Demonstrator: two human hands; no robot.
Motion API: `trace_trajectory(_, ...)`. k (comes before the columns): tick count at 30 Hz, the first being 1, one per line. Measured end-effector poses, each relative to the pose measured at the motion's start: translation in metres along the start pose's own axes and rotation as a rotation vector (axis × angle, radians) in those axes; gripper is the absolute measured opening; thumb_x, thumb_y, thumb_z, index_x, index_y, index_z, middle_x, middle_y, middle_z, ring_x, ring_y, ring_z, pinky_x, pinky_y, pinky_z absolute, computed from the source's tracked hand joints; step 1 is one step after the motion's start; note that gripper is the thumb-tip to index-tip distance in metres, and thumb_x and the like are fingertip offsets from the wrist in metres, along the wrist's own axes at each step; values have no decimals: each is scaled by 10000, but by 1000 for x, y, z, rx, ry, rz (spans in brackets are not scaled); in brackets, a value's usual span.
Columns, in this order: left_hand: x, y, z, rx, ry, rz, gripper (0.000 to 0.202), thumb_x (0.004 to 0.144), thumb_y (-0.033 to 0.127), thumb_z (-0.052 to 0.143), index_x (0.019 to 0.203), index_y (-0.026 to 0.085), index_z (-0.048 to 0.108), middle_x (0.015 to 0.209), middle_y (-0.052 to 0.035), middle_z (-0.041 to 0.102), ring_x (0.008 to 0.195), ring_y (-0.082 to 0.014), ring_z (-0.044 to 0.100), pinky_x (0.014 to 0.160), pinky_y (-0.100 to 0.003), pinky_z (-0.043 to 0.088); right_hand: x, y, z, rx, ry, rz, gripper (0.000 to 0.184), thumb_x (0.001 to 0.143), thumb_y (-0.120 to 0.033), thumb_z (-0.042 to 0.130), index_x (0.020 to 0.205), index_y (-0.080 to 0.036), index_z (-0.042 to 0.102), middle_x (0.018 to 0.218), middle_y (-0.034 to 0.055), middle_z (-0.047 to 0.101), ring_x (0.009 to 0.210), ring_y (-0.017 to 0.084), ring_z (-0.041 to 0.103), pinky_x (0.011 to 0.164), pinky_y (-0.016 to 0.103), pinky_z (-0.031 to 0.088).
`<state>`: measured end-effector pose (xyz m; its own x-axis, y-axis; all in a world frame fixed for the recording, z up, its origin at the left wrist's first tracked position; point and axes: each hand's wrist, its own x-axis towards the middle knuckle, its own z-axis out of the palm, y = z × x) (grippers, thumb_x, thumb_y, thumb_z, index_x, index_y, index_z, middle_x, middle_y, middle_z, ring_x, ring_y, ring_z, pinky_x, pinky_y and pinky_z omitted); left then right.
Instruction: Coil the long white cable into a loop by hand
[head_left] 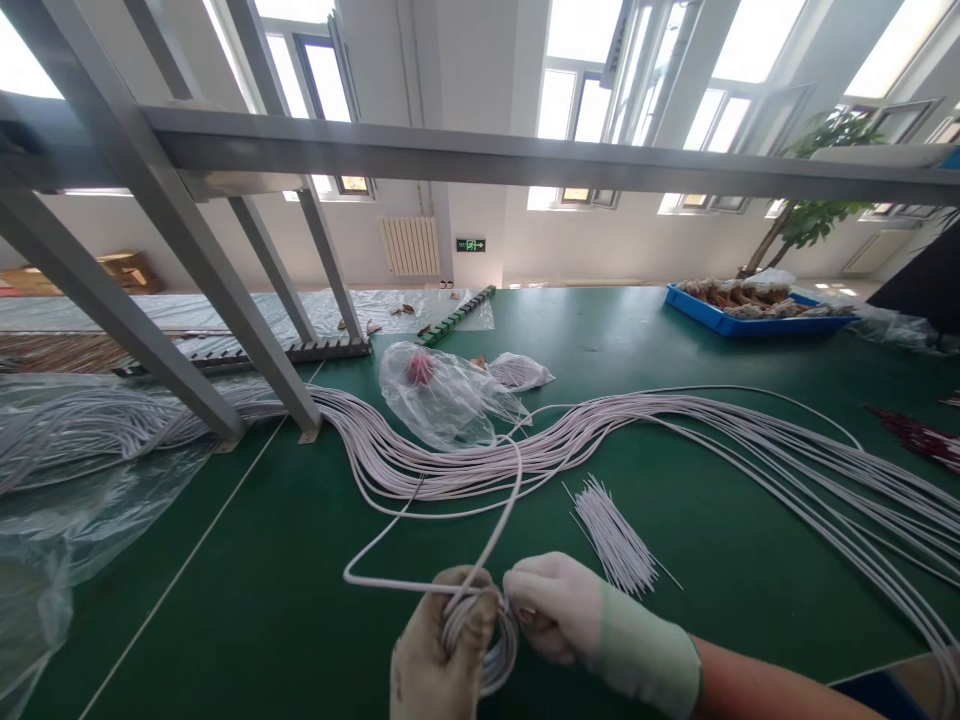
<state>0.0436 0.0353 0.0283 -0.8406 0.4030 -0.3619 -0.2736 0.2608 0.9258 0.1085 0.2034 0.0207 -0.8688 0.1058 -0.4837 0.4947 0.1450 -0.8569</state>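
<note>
I have my left hand (439, 650) wrapped around a small coil (480, 640) of white cable, fingers clenched through the loops, low at the near edge of the green table (675, 520). My right hand (551, 610), in a pale glove, pinches the coil from the other side, touching the left. Both hands are closed on the same coil.

From the coil a loose length of the cable (420, 540) bends out to the left in a kink, then sweeps up and back toward the big bundle of white cables (465, 460) lying across the table. I judge the cable light and springy: it keeps its curve, so the loops will want to spring open unless I grip across all the turns at once. The jacket looks smooth, likely a little slippery, but not fragile.

Just beyond my right hand lies a fan of thin white ties (611, 530), close but not touching. Farther off sits a crumpled plastic bag (442, 400) with something red inside, resting on the bundle. A grey metal frame (225, 300) stands at the left, its foot beside the cables. A blue tray (750, 320) sits well apart at the far right. The loose length may snag on the bundle behind it.
</note>
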Motion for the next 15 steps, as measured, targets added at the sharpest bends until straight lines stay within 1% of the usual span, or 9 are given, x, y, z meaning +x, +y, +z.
trace_trajectory(2, 8, 3, -6, -170, -1, -238, 654, 642, 735, 840, 1019, 214, 722, 881, -78, 734, 856, -337, 690, 702, -412, 544, -5, 0, -7, -21, 117, -114, 270, 1025, -420, 399, 886, -229, 530, 687, -45, 465, 554, 150, 449, 557, 298, 452)
trace_trajectory(4, 16, 6, -11, -285, -47, -376, 719, 522, 688, 932, 997, 213, 679, 814, -33, 710, 733, -277, 654, 681, -405, 546, -11, -2, -15, -184, 199, -342, 218, 1009, -379, 511, 1073, -201, 618, 913, 29, 571, 747, 180, 541, 702, 327, 491)
trace_trajectory(5, 18, 7, -12, -324, -71, -396, 724, 486, 653, 965, 979, 216, 665, 779, -9, 695, 691, -249, 633, 680, -395, 546, -15, -4, -18, -315, 208, -470, 210, 997, -342, 556, 1135, -208, 642, 1004, 53, 584, 829, 198, 555, 746, 338, 485)
trace_trajectory(7, 19, 10, -10, -388, -96, -359, 681, 502, 606, 982, 951, 209, 659, 730, 18, 667, 686, -225, 626, 698, -368, 539, -19, -8, -23, -598, 180, -673, 178, 1015, -304, 565, 1130, -226, 677, 1062, 70, 591, 890, 219, 549, 745, 339, 448)
trace_trajectory(10, 13, 13, -4, -423, -96, -304, 643, 553, 595, 970, 949, 191, 665, 717, 14, 665, 763, -245, 655, 772, -370, 539, -21, -13, -21, -857, 175, -803, 243, 1069, -289, 461, 953, -196, 654, 926, 49, 573, 780, 194, 472, 692, 344, 364)
trace_trajectory(11, 10, 14, -2, -410, -90, -299, 649, 557, 622, 958, 946, 193, 665, 724, 3, 673, 781, -260, 662, 801, -386, 540, -21, -14, -18, -870, 179, -802, 260, 1066, -276, 437, 906, -191, 625, 885, 38, 553, 741, 184, 434, 691, 354, 350)
trace_trajectory(12, 7, 13, 0, -376, -82, -291, 649, 570, 656, 938, 945, 200, 668, 735, -10, 685, 796, -277, 669, 834, -407, 539, -20, -14, -13, -820, 192, -748, 252, 1049, -267, 438, 861, -194, 589, 854, 28, 530, 725, 182, 405, 702, 365, 347)
trace_trajectory(14, 2, 10, 3, -227, -51, -200, 608, 644, 727, 857, 951, 228, 698, 812, -51, 724, 840, -314, 689, 849, -432, 532, -15, -11, -2, -592, 244, -513, 232, 1000, -260, 459, 775, -219, 494, 799, 5, 476, 721, 184, 386, 713, 368, 355)
trace_trajectory(15, -1, 7, 3, -116, -40, -102, 564, 698, 745, 804, 954, 248, 724, 848, -68, 739, 852, -327, 694, 838, -435, 525, -11, -8, 3, -458, 258, -370, 236, 975, -258, 468, 741, -231, 452, 764, -4, 458, 709, 184, 399, 693, 356, 365)
